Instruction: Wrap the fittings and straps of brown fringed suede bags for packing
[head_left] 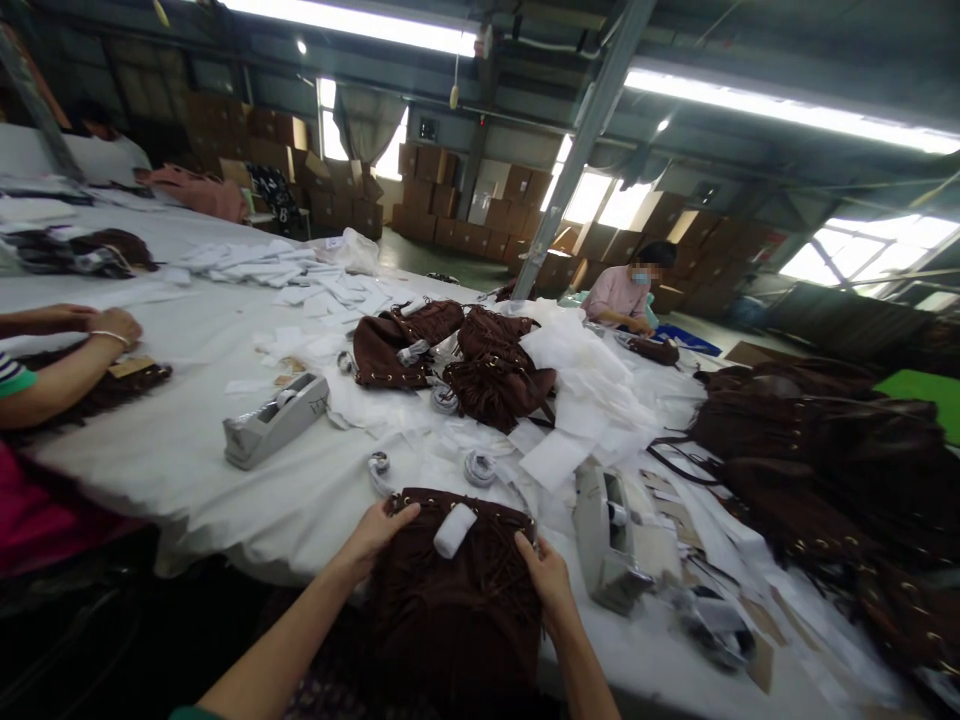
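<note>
A dark brown fringed handbag [457, 600] hangs at the near edge of the table, its top rim lined with gold eyelets. My left hand [377, 533] pinches the upper left corner of the bag, thumb on the front. At the upper right corner, my right hand [546, 575] grips the bag's side in the same way. A white wrapped roll [454, 530] lies against the front near the rim. Behind the rim, a strap wrapped in clear plastic [480, 468] rests coiled on the table.
Tape dispensers stand left [276, 420] and right [609, 540] of the bag. Ahead lie more brown bags [495, 365] and white paper sheets [585, 390]. Many bags [817, 450] are heaped at right. A co-worker's hands [112, 325] work at left; another person [619, 295] sits across.
</note>
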